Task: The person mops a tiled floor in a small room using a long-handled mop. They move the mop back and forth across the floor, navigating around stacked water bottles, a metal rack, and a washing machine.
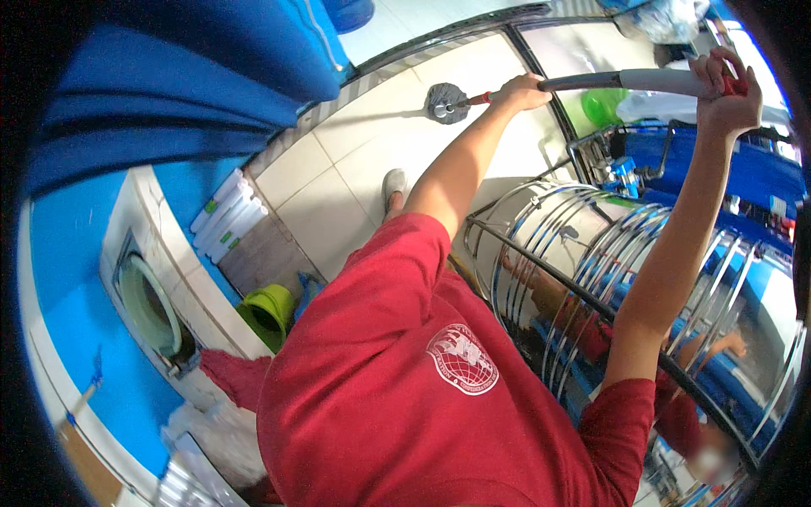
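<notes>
A long-handled mop (663, 82) slants across the far part of the view, its handle grey and pale with a red end. Its round dark grey head (446, 103) rests on the light tiled floor. My left hand (524, 91) is closed round the handle's middle, between a red joint and the grey tube. Far to the right, my right hand (728, 89) is raised and grips the red top end, some of its fingers lifted and bent. Both arms come out of red sleeves.
A chrome wire rack (583, 270) stands close on my right. Dark blue curtain (194, 76) hangs at the far left. White tubes (226, 218) and a lime-green bucket (269, 313) sit by the left wall. A glass panel with a dark frame (541, 63) lies beyond the mop.
</notes>
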`<act>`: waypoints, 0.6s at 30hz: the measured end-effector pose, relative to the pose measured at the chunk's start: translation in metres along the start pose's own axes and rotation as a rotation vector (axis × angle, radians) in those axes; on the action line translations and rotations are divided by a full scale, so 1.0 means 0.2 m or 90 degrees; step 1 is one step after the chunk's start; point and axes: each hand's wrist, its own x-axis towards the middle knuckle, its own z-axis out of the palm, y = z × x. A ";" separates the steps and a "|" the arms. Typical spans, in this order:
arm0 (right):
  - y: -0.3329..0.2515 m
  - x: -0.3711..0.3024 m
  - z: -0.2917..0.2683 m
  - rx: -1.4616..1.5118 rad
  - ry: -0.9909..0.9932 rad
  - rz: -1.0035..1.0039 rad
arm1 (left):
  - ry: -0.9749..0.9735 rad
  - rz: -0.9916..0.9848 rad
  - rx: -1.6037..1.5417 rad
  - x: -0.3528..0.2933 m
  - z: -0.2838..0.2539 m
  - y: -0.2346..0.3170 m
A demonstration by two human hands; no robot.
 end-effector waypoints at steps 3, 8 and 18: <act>-0.01 -0.01 0.06 0.095 -0.115 0.034 | 0.045 -0.033 -0.024 -0.13 -0.06 -0.01; -0.01 0.04 0.19 0.106 -0.258 0.010 | 0.051 -0.133 0.044 -0.31 -0.21 0.01; 0.14 -0.23 0.53 0.372 -0.470 0.134 | 0.096 -0.249 0.046 -1.02 -0.42 -0.38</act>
